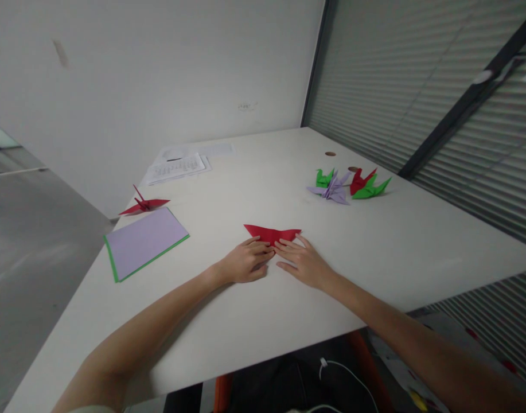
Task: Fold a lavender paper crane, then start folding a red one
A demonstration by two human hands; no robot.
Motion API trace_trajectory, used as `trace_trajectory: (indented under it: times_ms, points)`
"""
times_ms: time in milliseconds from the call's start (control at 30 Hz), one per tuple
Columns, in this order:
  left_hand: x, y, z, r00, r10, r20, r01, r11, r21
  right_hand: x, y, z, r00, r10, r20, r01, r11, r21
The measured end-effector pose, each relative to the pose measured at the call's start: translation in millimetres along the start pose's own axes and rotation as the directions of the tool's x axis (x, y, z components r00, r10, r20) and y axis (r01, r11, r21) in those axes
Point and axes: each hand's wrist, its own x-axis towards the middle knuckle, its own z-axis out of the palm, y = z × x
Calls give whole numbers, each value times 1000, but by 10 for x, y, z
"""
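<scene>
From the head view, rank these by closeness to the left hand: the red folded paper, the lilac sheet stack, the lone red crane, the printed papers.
From the left hand:
1. Red folded paper, under its fingertips.
2. Lilac sheet stack, off to the left.
3. Lone red crane, at the left table edge behind the stack.
4. Printed papers, far back left.

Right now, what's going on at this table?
A person is pressing a folded red paper flat on the white table, with the left hand and right hand side by side on its near edge. Finished paper cranes in green, lilac and red sit to the right, a single red crane to the left beside a stack of lilac sheets, and printed papers lie farther back.
</scene>
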Motion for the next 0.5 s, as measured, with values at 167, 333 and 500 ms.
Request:
trace_trajectory:
  times_ms: [167,333,500]
  points:
    - [3,-5,14,1000,21,-16,-22,998,-52,54,-4,3,1000,0,9,1,999,-37]
    - [-4,-10,3,1000,18,-10,-19,997,-71,-79,531,-193,996,92,19,-89,988,-123]
    - [3,-18,14,1000,11,-7,-11,995,-97,-281,990,-452,936,265,-230,-317,920,-232]
